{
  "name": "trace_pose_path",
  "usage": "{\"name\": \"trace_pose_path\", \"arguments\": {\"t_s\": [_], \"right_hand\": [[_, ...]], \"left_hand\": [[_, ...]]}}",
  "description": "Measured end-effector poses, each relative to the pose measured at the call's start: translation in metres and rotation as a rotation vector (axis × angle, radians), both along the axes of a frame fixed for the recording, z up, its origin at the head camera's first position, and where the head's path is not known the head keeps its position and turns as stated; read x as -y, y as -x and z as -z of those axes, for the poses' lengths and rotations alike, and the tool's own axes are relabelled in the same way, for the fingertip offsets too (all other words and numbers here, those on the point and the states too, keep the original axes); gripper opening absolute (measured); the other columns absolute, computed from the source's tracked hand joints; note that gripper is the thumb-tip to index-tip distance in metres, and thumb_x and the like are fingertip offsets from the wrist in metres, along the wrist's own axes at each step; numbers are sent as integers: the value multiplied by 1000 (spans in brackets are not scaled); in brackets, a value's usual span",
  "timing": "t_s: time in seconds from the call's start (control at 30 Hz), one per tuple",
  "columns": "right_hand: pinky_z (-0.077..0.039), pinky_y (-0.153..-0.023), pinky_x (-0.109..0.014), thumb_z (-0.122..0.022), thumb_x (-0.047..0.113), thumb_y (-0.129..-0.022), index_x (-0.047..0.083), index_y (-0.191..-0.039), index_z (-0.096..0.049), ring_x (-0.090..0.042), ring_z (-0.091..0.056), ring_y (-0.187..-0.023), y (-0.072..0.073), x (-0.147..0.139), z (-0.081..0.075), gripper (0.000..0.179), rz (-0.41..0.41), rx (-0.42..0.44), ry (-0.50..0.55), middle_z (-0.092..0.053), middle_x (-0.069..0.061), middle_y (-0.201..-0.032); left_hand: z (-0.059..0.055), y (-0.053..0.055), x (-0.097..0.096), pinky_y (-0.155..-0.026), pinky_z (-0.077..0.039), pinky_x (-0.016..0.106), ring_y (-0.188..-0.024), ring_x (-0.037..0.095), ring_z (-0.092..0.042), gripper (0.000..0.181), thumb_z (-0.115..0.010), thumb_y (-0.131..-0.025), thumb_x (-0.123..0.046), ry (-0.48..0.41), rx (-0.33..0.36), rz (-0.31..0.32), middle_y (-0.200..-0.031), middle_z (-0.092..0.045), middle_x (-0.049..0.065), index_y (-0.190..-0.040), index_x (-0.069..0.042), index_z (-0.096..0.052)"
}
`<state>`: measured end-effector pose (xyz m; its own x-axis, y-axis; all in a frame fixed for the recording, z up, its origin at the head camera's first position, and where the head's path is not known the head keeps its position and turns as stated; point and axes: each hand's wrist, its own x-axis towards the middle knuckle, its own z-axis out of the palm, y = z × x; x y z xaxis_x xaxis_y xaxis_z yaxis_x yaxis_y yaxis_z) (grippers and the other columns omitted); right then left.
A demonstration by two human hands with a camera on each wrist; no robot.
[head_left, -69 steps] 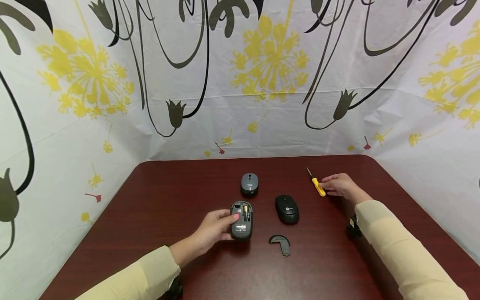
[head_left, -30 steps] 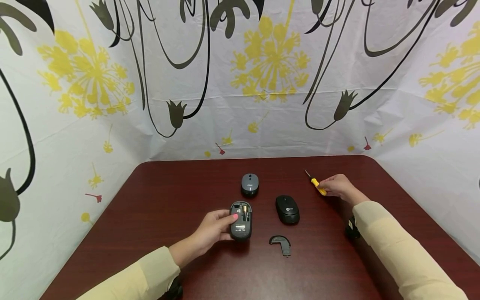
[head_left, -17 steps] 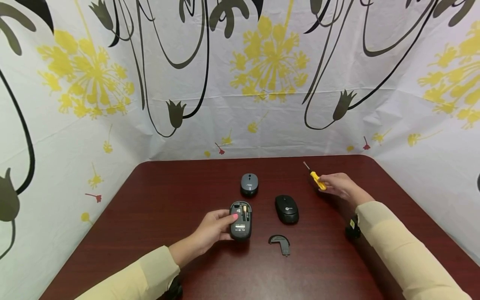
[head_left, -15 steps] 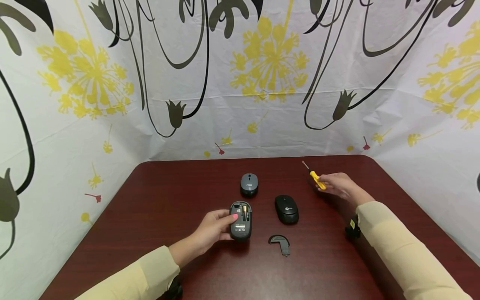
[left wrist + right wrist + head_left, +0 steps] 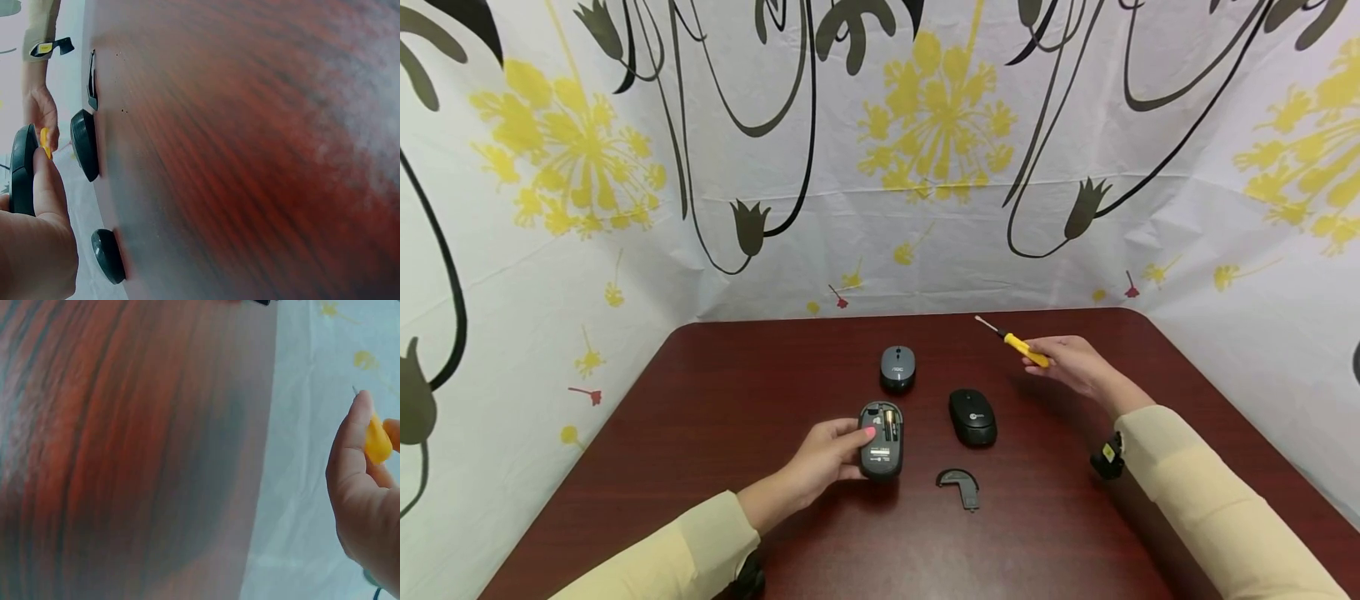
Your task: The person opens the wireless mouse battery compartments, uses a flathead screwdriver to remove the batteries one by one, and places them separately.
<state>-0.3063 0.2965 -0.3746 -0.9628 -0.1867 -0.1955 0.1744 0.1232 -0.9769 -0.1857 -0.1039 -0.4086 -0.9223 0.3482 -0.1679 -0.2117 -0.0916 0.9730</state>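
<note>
My left hand (image 5: pixel 826 458) holds a dark grey computer mouse (image 5: pixel 882 458) by its left side, underside up, thumb on top. The mouse's battery bay is uncovered, with a battery (image 5: pixel 891 423) in it. In the left wrist view the held mouse (image 5: pixel 24 169) appears edge-on, clear of the table. My right hand (image 5: pixel 1072 364) pinches a screwdriver by its yellow handle (image 5: pixel 1026 348), the shaft pointing up and left. In the right wrist view the yellow handle (image 5: pixel 377 440) sits between thumb and fingers; most of the shaft is hidden.
A grey-and-black mouse (image 5: pixel 898 369) stands behind the held one. To the right lies a black mouse (image 5: pixel 973 417), and in front of that a curved battery cover (image 5: pixel 958 488). All rest on a dark red wooden table (image 5: pixel 760 367), with patterned white cloth (image 5: pixel 820 283) behind.
The right hand has taken hold of the screwdriver, lifted it off the table and tilted it further left. The left hand and its mouse stay almost still.
</note>
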Motion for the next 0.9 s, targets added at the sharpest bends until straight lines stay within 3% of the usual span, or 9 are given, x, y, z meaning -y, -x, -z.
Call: {"name": "trace_pose_path", "arguments": {"t_s": [0.13, 0.3, 0.4, 0.47, 0.63, 0.9], "right_hand": [[-45, -99, -45, -53, 17, -102, -14, -140, -38, -18, -63, -101, -5, 7, -6, 52, -36, -91, -53, -45, -24, -133], [-55, -85, -33, -56, 18, -100, -13, -135, -46, -14, -66, -91, -10, 15, -13, 48, -56, -182, -101, -61, -16, -117], [-56, -82, -30, -58, 20, -99, -12, -134, -48, -15, -67, -91, -13, 21, -17, 49, -56, -205, -99, -62, -15, -115], [-55, -85, -35, -59, 20, -99, -13, -134, -48, -17, -67, -93, -14, 25, -20, 50, -62, -222, -90, -61, -16, -117], [-49, -91, -47, -62, 19, -97, -14, -132, -48, -24, -67, -99, -19, 37, -24, 50, -81, -251, -25, -57, -19, -121], [-50, -90, -44, -68, 12, -92, -1, -115, -60, -22, -69, -95, -26, 55, -31, 27, -48, -205, 220, -64, -9, -108]], "left_hand": [[0, 1, 0, -78, -57, 39, -95, 26, -68, 47, -61, -97, -20, 0, 2, 3, -113, -65, 22, -128, 13, -49], [1, 1, 1, -78, -57, 39, -96, 26, -67, 48, -61, -97, -20, 1, 5, 3, -113, -65, 22, -129, 13, -49], [1, 1, 1, -78, -57, 39, -96, 26, -67, 48, -61, -97, -21, 2, 5, 2, -113, -65, 22, -129, 13, -48], [1, 1, 1, -79, -57, 39, -96, 26, -67, 48, -61, -97, -21, 2, 4, 3, -114, -64, 22, -129, 13, -48], [2, 1, 1, -79, -57, 39, -97, 26, -67, 49, -61, -97, -21, -1, 2, 8, -115, -64, 22, -129, 13, -48], [3, 1, 0, -78, -57, 39, -96, 26, -67, 47, -61, -97, -19, -7, -3, 9, -113, -64, 23, -128, 14, -49]]}}
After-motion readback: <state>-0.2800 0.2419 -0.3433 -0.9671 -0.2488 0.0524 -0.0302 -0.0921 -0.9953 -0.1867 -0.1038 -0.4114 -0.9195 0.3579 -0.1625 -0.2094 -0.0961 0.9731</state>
